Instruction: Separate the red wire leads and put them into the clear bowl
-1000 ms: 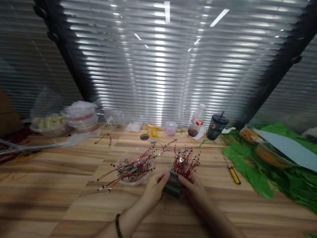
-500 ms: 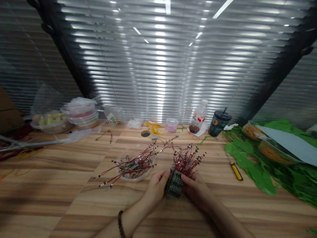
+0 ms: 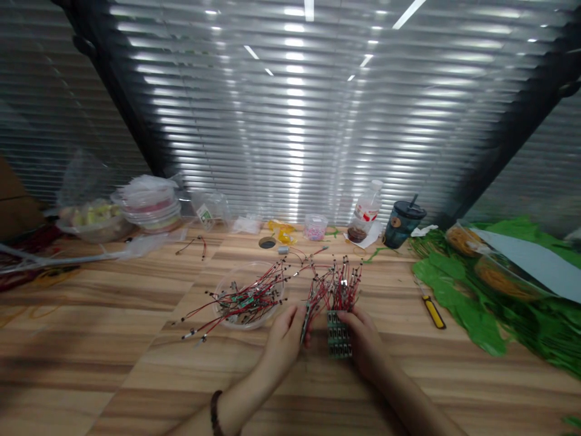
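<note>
My right hand (image 3: 364, 335) is closed on a stack of green circuit boards (image 3: 339, 335), whose ends face me in rows. Red and black wires (image 3: 347, 284) with small connectors fan up from the stack. In my left hand (image 3: 287, 336) a thin circuit board (image 3: 305, 321) is pinched on edge, a little left of the stack and apart from it; its red wires rise toward the others. Left of my hands, a clear round bowl (image 3: 221, 320) holds more wired boards (image 3: 249, 300), with some wires hanging over its rim.
A yellow-handled knife or screwdriver (image 3: 433, 312) lies right, beside green leaves (image 3: 463, 303). At the back stand a bottle (image 3: 364, 215), a dark cup (image 3: 403, 224) with a straw, a small tub (image 3: 315, 227) and stacked plastic containers (image 3: 149, 209). A small motor-like cylinder (image 3: 283, 250) lies mid-table.
The boards were together between both hands. My left hand has moved slightly left with a board, leaving a gap, and the stack in my right hand has turned more upright.
</note>
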`<state>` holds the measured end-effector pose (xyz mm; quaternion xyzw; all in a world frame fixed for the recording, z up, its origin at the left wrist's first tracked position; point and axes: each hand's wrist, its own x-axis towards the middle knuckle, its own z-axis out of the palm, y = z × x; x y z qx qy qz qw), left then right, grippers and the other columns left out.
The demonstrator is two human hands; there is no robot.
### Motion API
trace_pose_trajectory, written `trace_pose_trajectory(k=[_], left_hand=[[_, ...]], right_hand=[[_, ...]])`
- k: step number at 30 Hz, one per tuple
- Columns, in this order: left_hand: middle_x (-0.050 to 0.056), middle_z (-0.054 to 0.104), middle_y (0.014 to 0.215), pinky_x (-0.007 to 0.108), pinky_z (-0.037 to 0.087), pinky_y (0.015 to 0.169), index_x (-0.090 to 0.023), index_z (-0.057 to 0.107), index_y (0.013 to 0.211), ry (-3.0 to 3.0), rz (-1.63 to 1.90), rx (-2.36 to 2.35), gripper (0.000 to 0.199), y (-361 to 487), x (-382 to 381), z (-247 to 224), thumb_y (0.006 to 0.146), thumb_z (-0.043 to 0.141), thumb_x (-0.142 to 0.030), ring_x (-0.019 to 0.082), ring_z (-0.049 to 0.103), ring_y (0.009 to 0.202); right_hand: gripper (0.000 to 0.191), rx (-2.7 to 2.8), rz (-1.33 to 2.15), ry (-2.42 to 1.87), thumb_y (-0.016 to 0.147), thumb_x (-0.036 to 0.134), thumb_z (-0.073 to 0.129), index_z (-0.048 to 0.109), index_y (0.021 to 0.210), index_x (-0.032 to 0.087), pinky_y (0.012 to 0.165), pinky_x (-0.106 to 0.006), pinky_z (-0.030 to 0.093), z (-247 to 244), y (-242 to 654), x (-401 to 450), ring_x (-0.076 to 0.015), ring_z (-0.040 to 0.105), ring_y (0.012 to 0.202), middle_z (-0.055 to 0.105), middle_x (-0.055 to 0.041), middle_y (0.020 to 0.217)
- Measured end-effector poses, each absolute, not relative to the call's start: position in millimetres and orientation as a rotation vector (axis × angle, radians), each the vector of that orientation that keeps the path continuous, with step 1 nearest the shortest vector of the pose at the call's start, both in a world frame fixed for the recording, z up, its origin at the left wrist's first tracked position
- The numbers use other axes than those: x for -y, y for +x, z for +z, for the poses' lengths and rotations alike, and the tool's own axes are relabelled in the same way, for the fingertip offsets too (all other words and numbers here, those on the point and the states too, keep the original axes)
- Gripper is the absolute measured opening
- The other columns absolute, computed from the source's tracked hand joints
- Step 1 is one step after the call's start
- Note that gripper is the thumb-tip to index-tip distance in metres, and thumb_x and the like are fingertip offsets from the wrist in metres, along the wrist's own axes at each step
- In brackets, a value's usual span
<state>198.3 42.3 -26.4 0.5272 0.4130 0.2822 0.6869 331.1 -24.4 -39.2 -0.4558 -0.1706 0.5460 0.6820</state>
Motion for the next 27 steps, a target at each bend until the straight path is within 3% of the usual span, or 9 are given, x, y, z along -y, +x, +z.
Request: trace_pose_trajectory(k=[7,15,18,27], left_hand=[[-0.001,0.047,0.064,0.014,0.035,0.052,-0.013,0.047,0.074,1.574,0.678,-0.942,0.048,187,-36,4,0.084,0.035,-0.058,0.003,0.045,0.055],[0.0,0.051,0.066,0.015,0.032,0.062,-0.013,0.051,0.074,2.097,0.77,-1.094,0.045,154,-52,72,0.089,0.032,-0.05,0.005,0.046,0.065],[0.0,0.058,0.078,0.016,0.036,0.067,-0.016,0.056,0.083,2.261,0.713,-1.086,0.038,133,-49,95,0.089,0.037,-0.048,0.006,0.052,0.074],[0.002,0.061,0.082,0.021,0.036,0.068,-0.016,0.058,0.085,2.636,0.836,-1.306,0.037,125,-47,89,0.09,0.032,-0.043,0.012,0.056,0.077]], right_hand=[[0.018,0.258,1.274,-0.958,0.057,0.03,0.069,0.064,0.067,0.016,0.054,-0.025,0.043,-38,341,24,-0.0135,0.053,0.056,0.062,-0.0013,0.063],[0.016,0.181,1.389,-0.834,0.058,0.029,0.061,0.059,0.066,0.015,0.048,-0.023,0.039,-39,354,22,-0.0106,0.048,0.051,0.056,-0.0014,0.061],[0.017,0.186,1.386,-0.848,0.058,0.028,0.063,0.059,0.068,0.015,0.049,-0.023,0.039,-40,352,21,-0.0107,0.049,0.052,0.056,-0.0006,0.06],[0.02,0.336,1.415,-0.844,0.056,0.025,0.073,0.059,0.067,0.015,0.046,-0.024,0.036,-37,340,26,-0.0116,0.05,0.05,0.058,0.0002,0.056]])
